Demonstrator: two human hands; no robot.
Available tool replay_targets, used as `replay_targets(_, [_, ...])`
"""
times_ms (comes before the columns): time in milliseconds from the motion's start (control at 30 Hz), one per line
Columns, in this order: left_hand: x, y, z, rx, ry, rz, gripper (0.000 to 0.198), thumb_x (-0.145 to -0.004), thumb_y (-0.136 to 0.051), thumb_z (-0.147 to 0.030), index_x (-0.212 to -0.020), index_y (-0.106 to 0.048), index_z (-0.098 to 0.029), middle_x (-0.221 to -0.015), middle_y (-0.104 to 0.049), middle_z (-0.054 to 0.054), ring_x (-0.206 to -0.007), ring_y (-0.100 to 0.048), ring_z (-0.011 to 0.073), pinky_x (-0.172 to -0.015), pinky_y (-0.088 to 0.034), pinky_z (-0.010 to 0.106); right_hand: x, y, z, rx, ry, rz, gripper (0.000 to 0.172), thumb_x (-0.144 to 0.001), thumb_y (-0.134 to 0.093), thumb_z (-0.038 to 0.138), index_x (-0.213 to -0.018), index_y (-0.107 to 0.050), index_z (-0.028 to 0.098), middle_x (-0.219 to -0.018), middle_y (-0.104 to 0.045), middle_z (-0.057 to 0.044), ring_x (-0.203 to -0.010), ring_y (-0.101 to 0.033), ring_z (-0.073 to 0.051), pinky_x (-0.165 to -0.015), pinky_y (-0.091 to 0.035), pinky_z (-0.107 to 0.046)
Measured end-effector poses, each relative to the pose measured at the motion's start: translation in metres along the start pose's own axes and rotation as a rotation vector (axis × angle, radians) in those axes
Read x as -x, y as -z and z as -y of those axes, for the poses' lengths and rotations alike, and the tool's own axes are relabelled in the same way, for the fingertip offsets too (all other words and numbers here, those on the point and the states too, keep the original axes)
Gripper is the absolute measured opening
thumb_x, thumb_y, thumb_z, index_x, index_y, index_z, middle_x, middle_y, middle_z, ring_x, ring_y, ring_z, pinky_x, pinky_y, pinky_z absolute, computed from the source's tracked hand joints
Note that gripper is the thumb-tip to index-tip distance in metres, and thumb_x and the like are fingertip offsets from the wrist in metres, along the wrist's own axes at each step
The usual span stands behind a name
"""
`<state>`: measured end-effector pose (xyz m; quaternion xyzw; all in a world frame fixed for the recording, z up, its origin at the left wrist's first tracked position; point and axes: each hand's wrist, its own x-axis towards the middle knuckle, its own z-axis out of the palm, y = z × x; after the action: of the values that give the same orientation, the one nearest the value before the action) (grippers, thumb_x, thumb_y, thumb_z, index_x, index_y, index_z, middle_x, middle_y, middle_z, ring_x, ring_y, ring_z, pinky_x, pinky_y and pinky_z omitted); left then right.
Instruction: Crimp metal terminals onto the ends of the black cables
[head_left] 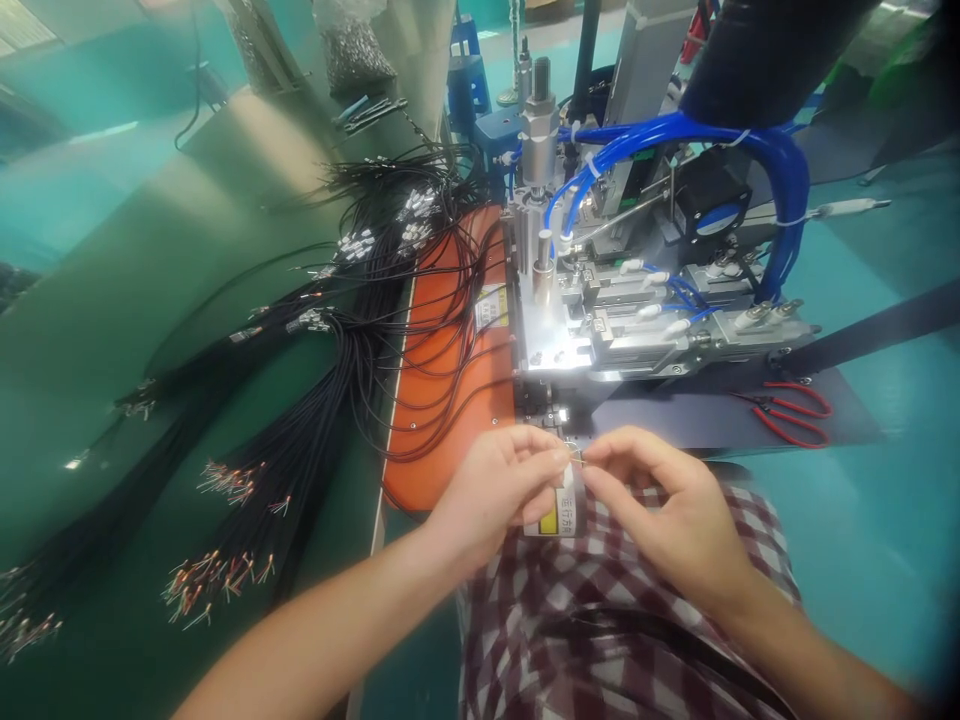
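My left hand point(491, 495) and my right hand point(667, 510) meet just in front of a small metal machine point(592, 320), both pinched on a thin wire end point(574, 455) between their fingertips. The wire's tips are tiny and hard to make out. A yellow-and-white warning label point(562, 512) on the machine's front edge shows between the hands. Below the hands lies my checked garment point(600, 610).
Bundles of black cables point(315, 400) with stripped ends spread over the green table point(112, 320) and the orange mat point(442, 400) on the left. Blue air hoses point(675, 135) loop over the machine. Red-handled pliers point(791, 410) lie on a dark plate at right.
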<state>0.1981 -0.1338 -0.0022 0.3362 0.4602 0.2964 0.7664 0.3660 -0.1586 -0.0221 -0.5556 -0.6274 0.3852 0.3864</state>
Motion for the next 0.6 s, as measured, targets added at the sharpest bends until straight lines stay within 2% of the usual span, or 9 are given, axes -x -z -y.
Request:
replay_targets(167, [0.0010, -0.0002, 0.0023, -0.056, -0.036, -0.006, 0.017, -0.082, -0.063, -0.029, -0.077, -0.058, -0.014, -0.051, -0.044, -0.007, -0.038, -0.031, 0.0017, -0.041, -0.020, 0.018, -0.0020, 0.0022, 0.0050, 0.026, 0.036, 0.048, 0.011, -0.089, -0.056, 0.023, -0.078, -0.059, 0.021, -0.071, -0.056, 0.001, -0.061, -0.050, -0.014, -0.056, -0.040, -0.026])
replay_targets(400, [0.0004, -0.0023, 0.0031, -0.106, -0.027, -0.028, 0.016, -0.080, -0.064, -0.028, -0.073, -0.057, -0.014, -0.052, -0.046, -0.006, -0.038, -0.033, 0.0023, -0.041, -0.023, 0.018, -0.0010, 0.0001, 0.0069, -0.018, -0.038, 0.065, 0.015, -0.090, -0.051, 0.025, -0.077, -0.056, 0.021, -0.070, -0.054, 0.000, -0.060, -0.049, -0.014, -0.051, -0.038, -0.025])
replay_targets(600, [0.0001, -0.0007, 0.0021, -0.091, -0.011, -0.020, 0.016, -0.080, -0.063, -0.027, -0.072, -0.057, -0.014, -0.053, -0.046, -0.005, -0.036, -0.031, 0.0012, -0.040, -0.021, 0.018, -0.0082, 0.0037, 0.0073, -0.137, -0.163, 0.065, 0.017, -0.089, -0.052, 0.032, -0.080, -0.060, 0.020, -0.060, -0.049, 0.003, -0.050, -0.042, -0.012, -0.046, -0.037, -0.024])
